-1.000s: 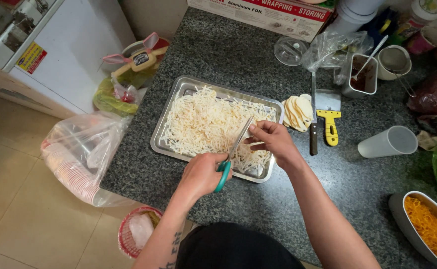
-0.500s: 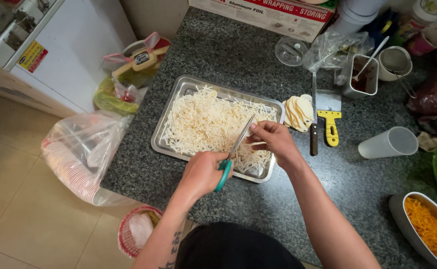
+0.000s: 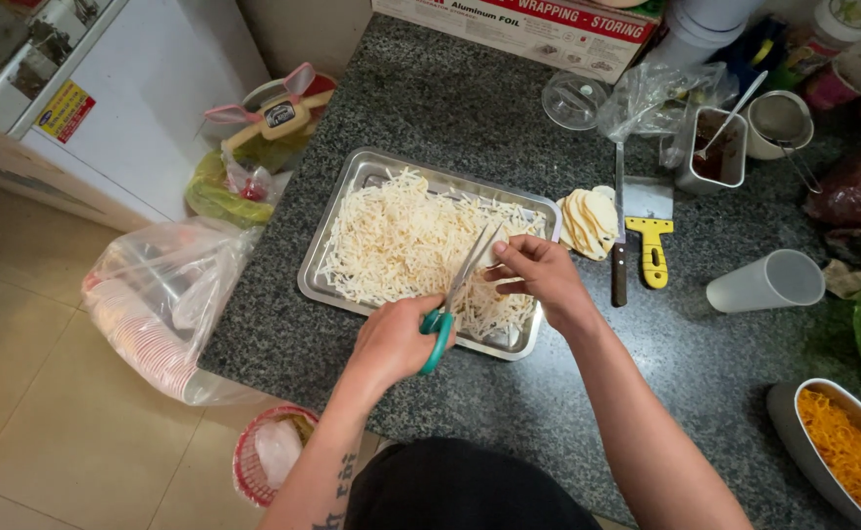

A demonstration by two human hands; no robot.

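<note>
Scissors [image 3: 455,294] were gripped in my left hand [image 3: 396,339]; my right hand [image 3: 538,275] pinched a pale slice [image 3: 490,257] over the tray [image 3: 327,285].

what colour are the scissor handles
Teal green, seen in the head view: the scissors are gripped by the left hand over the tray.

A tray [image 3: 335,257] of strips [image 3: 401,240] sits on the counter [image 3: 450,98], with slices [image 3: 588,221], knife [image 3: 619,265] and scraper [image 3: 651,245] to its right.
</note>
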